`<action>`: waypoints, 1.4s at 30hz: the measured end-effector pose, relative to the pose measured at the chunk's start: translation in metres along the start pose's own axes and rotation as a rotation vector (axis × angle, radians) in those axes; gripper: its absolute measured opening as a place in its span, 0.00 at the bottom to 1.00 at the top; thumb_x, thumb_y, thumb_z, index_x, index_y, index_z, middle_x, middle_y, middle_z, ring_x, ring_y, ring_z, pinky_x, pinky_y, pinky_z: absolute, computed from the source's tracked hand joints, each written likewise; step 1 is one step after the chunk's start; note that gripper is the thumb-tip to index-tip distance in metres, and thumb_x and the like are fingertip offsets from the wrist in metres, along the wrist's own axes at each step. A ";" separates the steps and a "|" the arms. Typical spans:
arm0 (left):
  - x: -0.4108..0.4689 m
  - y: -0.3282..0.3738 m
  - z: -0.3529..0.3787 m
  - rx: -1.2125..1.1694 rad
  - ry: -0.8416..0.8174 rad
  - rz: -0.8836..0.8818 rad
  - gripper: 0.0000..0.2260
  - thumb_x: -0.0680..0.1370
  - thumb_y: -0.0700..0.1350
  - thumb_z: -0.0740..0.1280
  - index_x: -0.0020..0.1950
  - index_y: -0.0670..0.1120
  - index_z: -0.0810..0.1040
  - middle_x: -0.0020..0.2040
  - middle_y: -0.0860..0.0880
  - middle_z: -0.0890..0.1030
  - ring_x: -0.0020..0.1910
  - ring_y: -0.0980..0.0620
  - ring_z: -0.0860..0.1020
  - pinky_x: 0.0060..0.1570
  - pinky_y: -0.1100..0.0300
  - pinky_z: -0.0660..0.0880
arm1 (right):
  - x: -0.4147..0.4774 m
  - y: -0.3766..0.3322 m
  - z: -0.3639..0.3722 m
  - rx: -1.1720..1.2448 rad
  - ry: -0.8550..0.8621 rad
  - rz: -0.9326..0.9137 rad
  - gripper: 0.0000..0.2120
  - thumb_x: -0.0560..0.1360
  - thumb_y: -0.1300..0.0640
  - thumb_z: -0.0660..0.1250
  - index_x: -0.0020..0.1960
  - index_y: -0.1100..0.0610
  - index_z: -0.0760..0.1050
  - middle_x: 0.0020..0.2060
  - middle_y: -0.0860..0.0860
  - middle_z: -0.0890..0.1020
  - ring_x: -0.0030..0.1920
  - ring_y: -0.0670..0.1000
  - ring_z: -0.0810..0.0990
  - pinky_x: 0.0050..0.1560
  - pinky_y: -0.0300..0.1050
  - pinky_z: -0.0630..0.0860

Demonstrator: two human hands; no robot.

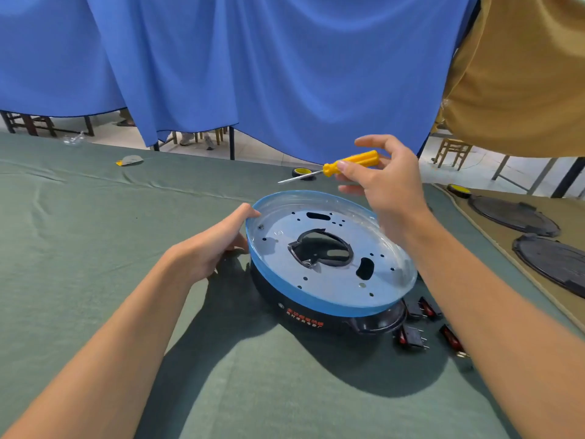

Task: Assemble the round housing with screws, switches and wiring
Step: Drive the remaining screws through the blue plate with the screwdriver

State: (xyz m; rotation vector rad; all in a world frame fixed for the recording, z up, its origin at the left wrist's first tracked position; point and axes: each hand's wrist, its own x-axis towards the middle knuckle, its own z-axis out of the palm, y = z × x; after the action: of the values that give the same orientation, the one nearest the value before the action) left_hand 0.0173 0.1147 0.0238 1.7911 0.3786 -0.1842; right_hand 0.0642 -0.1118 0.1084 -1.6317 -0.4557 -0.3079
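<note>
The round housing (329, 299) lies on the green cloth, black below with a blue rim band and a grey perforated metal plate (285, 261) on top. My left hand (212, 245) rests against its left side, thumb on the blue rim. Above the housing's far edge, my right hand (383, 182) holds a yellow-handled screwdriver (351, 163) between thumb and fingers, its metal tip pointing left. Several black switches with red rockers (411, 339) lie by the housing's right side.
Two dark round covers (512, 217) lie on a tan mat at the right. A tape roll (302, 172) sits behind the housing and another tape roll (459, 189) at the right. Blue curtains hang behind the table; a small scrap (129, 160) lies far left.
</note>
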 end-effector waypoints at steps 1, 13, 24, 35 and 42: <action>0.001 -0.003 0.000 0.013 -0.007 -0.001 0.29 0.67 0.68 0.57 0.43 0.45 0.83 0.43 0.45 0.80 0.43 0.47 0.73 0.48 0.53 0.71 | 0.000 -0.002 0.006 0.047 -0.015 0.011 0.17 0.73 0.64 0.73 0.57 0.55 0.72 0.47 0.60 0.81 0.45 0.53 0.84 0.41 0.43 0.82; 0.003 -0.008 -0.010 0.096 0.156 0.074 0.22 0.74 0.62 0.67 0.49 0.44 0.84 0.47 0.51 0.85 0.55 0.48 0.78 0.65 0.42 0.67 | 0.003 0.004 0.052 -0.299 -0.140 -0.190 0.21 0.73 0.60 0.69 0.63 0.51 0.68 0.42 0.50 0.78 0.50 0.56 0.79 0.54 0.56 0.78; 0.010 -0.017 0.023 -0.335 0.236 0.422 0.12 0.79 0.43 0.64 0.39 0.47 0.85 0.41 0.46 0.86 0.40 0.48 0.82 0.47 0.52 0.76 | -0.002 0.008 0.069 -0.530 -0.341 -0.370 0.19 0.77 0.61 0.66 0.67 0.56 0.68 0.45 0.53 0.77 0.44 0.52 0.75 0.49 0.45 0.73; 0.011 -0.019 0.028 -0.371 0.278 0.425 0.14 0.79 0.42 0.64 0.36 0.43 0.84 0.35 0.44 0.83 0.33 0.50 0.80 0.39 0.54 0.76 | 0.004 0.011 0.075 -0.561 -0.440 -0.384 0.21 0.78 0.61 0.64 0.70 0.56 0.66 0.51 0.51 0.75 0.50 0.51 0.73 0.51 0.44 0.71; 0.013 -0.019 0.025 -0.407 0.286 0.465 0.09 0.79 0.40 0.65 0.48 0.50 0.85 0.43 0.48 0.86 0.41 0.53 0.84 0.39 0.62 0.79 | 0.006 0.003 0.075 -0.634 -0.552 -0.438 0.22 0.78 0.62 0.64 0.71 0.56 0.65 0.49 0.52 0.77 0.48 0.52 0.76 0.50 0.46 0.75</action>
State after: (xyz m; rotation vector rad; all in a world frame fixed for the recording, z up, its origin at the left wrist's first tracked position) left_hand 0.0247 0.0961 -0.0038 1.4533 0.1734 0.4515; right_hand 0.0656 -0.0366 0.1003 -2.2325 -1.2397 -0.3442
